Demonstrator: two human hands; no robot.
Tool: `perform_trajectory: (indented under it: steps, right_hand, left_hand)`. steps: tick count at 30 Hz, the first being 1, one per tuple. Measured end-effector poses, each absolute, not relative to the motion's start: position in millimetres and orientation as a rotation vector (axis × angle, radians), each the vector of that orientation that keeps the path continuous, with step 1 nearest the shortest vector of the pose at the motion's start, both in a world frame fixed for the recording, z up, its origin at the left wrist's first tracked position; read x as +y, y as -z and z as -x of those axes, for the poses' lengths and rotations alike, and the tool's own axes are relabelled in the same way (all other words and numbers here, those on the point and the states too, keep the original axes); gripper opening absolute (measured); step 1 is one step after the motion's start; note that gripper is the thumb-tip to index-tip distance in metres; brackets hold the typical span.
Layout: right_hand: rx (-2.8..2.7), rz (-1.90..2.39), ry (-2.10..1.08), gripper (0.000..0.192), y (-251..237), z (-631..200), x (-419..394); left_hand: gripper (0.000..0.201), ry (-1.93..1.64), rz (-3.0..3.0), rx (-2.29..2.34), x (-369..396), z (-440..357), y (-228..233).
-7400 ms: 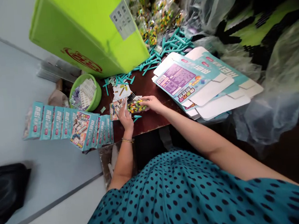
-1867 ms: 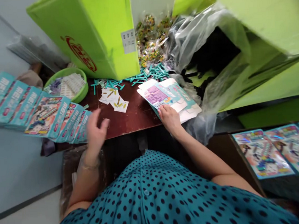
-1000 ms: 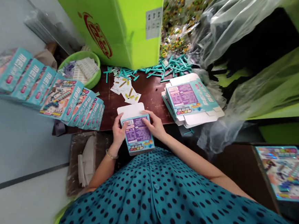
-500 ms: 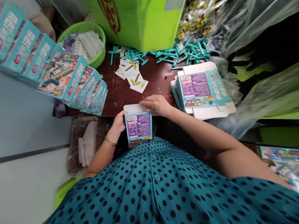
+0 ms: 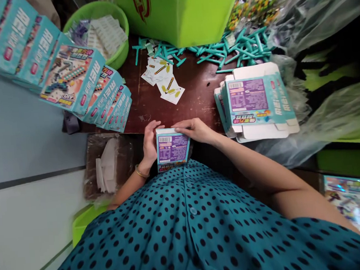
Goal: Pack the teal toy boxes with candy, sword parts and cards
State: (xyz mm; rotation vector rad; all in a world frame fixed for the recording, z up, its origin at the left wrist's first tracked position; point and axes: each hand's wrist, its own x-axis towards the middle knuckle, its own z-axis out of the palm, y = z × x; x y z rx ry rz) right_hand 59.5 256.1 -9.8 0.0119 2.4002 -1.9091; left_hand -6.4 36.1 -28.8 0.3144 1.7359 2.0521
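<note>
I hold a small teal box [image 5: 172, 149] with a purple printed panel against my body at the near edge of the brown table [image 5: 192, 100]. My left hand [image 5: 151, 142] grips its left side. My right hand [image 5: 193, 129] presses on the white flap at its top end. A stack of flat unfolded teal boxes [image 5: 255, 102] lies on the table to the right of my hands. Several white printed leaflets [image 5: 163, 78] lie on the table beyond the box.
A row of finished teal boxes [image 5: 70, 81] leans at the left. A green bowl [image 5: 117, 11] holds small packets. Teal plastic sticks [image 5: 229, 50] lie below a lime green carton [image 5: 182, 10]. Clear plastic bags [image 5: 297, 9] fill the right side.
A flat box went from the right stack into both my hands and took shape as a box. My right hand now presses its top flap down. The view dropped lower.
</note>
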Motion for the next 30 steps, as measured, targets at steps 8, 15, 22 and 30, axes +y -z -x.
perform_trajectory:
  steps: [8, 15, 22, 30]
  right_hand:
    - [2.658, -0.113, 2.100, 0.041, 49.2, -93.5, 231.4]
    - [2.439, -0.464, 2.348, 0.047, 72.1, -102.5, 206.9]
    - [2.886, -0.300, 1.987, 0.066, -36.3, -81.9, 219.1]
    - [3.058, 0.171, 1.471, 0.051, -10.5, -1.5, 208.2]
  left_hand:
    - [0.036, -1.833, -0.798, 2.280, 5.3, 6.4, 47.2]
    - [0.021, -1.876, -0.803, 2.227, 4.3, 3.4, 47.5]
    - [0.038, -2.103, -0.739, 2.324, 23.4, 35.8, -5.2]
    - [0.041, -1.840, -0.884, 2.645, 38.7, 47.7, 19.1]
